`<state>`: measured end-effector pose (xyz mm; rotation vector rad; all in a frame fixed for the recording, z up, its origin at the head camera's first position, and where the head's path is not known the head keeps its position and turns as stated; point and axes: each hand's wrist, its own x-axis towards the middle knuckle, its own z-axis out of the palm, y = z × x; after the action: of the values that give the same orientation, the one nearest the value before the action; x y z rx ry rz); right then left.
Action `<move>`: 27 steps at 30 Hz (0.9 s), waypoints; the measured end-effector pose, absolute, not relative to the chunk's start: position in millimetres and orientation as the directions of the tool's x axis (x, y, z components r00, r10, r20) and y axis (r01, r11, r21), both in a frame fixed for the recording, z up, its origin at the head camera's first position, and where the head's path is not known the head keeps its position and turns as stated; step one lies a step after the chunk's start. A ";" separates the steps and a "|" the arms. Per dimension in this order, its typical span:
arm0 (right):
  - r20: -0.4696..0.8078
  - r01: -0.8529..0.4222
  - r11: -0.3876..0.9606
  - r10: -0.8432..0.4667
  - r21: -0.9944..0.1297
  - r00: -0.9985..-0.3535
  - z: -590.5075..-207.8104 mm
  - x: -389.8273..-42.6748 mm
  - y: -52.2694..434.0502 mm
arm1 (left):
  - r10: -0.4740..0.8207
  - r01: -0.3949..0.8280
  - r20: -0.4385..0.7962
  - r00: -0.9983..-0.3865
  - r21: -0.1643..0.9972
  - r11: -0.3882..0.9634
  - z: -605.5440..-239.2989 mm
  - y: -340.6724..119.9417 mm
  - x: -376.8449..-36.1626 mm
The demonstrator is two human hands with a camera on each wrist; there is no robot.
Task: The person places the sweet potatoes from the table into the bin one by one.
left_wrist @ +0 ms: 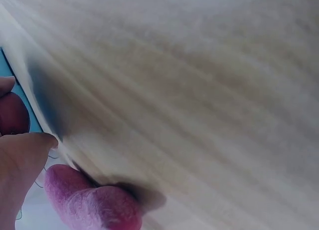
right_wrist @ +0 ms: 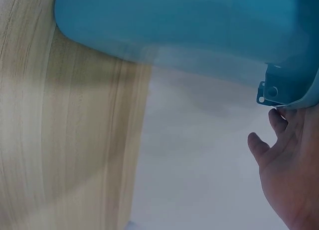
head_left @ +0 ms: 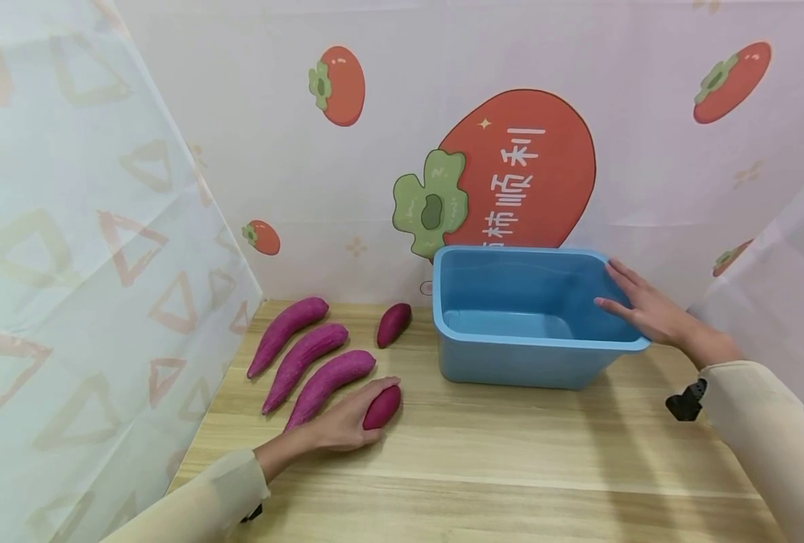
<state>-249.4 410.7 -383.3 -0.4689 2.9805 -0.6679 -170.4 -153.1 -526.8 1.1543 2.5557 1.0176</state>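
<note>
My left hand (head_left: 356, 413) lies on the wooden table (head_left: 510, 452) at the front left, its fingers curled over a small purple sweet potato (head_left: 383, 407). In the left wrist view that hand (left_wrist: 17, 165) shows at the lower left, with a purple sweet potato (left_wrist: 94, 205) close beside it. Three long purple sweet potatoes (head_left: 305, 363) lie side by side just behind the hand, and a short one (head_left: 394, 324) sits farther back. My right hand (head_left: 638, 304) rests with straight fingers on the right rim of an empty blue plastic tub (head_left: 531, 341). The right wrist view shows the tub's underside (right_wrist: 189, 20) above the right hand (right_wrist: 291, 170).
Printed curtains close off the table on the left, back and right. The tub stands at the back right of the table, near the back curtain. A small black device (head_left: 685, 400) sits at my right wrist.
</note>
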 end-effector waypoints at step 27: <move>0.011 -0.280 0.866 -0.302 -0.414 -0.953 -384.8 -250.4 413.1 | 0.698 0.722 0.325 -0.638 0.567 0.396 -490.8 -151.7 -201.6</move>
<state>-250.4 413.1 -384.8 -0.4651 2.9831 -0.6486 -201.6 -151.7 -490.8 1.3501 2.6531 1.1067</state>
